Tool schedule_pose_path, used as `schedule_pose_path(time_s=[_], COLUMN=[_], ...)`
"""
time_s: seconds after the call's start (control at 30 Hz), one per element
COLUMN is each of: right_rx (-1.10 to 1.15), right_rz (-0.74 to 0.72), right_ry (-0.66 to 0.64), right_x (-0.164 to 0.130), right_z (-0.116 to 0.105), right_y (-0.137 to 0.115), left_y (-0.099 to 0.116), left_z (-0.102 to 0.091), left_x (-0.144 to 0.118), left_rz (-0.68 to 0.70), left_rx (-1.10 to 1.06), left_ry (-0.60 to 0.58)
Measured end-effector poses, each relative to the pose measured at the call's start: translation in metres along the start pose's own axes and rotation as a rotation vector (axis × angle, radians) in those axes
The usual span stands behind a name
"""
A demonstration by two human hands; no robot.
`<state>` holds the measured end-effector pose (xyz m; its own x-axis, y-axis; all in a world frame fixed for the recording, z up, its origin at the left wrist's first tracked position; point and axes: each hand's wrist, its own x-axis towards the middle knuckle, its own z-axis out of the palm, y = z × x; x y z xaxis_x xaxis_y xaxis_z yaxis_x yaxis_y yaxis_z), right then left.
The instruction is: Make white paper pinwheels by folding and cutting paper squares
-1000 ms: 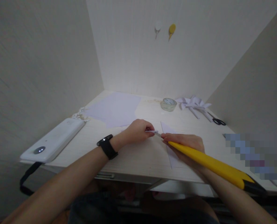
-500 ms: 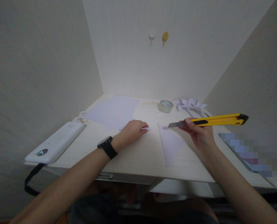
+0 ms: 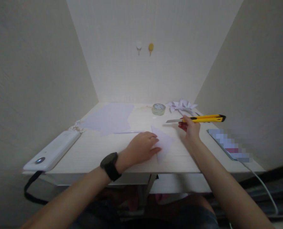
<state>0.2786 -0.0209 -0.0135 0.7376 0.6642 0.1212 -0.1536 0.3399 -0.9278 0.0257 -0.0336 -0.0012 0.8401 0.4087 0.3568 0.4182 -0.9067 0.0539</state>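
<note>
My left hand (image 3: 145, 147) lies over the left edge of a triangular piece of white paper (image 3: 164, 144), its fingers apart and resting on or just above it. My right hand (image 3: 190, 128) grips a yellow utility knife (image 3: 207, 119) above the table, right of the triangle. The knife's bare blade (image 3: 173, 121) points left and its black end points right. Behind my left hand lies a thin, narrow strip of paper (image 3: 129, 132). Larger white paper sheets (image 3: 113, 116) spread over the back left of the table.
A roll of clear tape (image 3: 158, 109) and a paper pinwheel (image 3: 182, 106) lie at the back. On the right is a phone-like device (image 3: 227, 144) with a white cable (image 3: 263, 183). At the left edge rests a white device (image 3: 53, 151) with a black strap (image 3: 29, 190).
My left hand has let go of the narrow paper strip and moved right onto the triangle. My right hand still holds the knife. The whole view has shifted.
</note>
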Motion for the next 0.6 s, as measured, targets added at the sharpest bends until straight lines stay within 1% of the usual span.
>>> schedule_pose_path(time_s=[0.03, 0.1, 0.13, 0.2, 0.27, 0.37, 0.5, 0.6], right_rx=[-0.041, -0.113, -0.136, -0.156, -0.159, -0.148, -0.239, -0.401], right_rz=[-0.058, -0.175, -0.212, -0.24, -0.227, -0.227, -0.337, -0.426], right_ry=[0.038, 0.114, 0.141, 0.162, 0.136, 0.113, 0.093, 0.008], right_x=[0.004, 0.011, 0.013, 0.016, 0.017, 0.016, 0.015, 0.015], right_z=[-0.002, -0.005, -0.007, -0.008, -0.009, -0.007, -0.006, -0.009], right_y=[0.002, 0.005, 0.006, 0.008, 0.011, 0.015, 0.023, 0.026], left_y=[0.015, 0.04, 0.049, 0.057, 0.057, 0.047, 0.03, 0.023], left_z=[0.002, 0.009, 0.012, 0.019, 0.022, 0.02, 0.014, 0.01], left_x=[-0.001, -0.002, -0.003, -0.005, -0.006, -0.007, -0.011, -0.018], left_rz=[0.028, 0.027, 0.021, -0.018, -0.02, -0.004, -0.036, -0.008], left_rx=[0.012, 0.038, 0.05, 0.08, 0.092, 0.058, 0.024, 0.06], left_ry=[-0.003, -0.011, -0.029, -0.044, -0.055, -0.08, -0.11, -0.109])
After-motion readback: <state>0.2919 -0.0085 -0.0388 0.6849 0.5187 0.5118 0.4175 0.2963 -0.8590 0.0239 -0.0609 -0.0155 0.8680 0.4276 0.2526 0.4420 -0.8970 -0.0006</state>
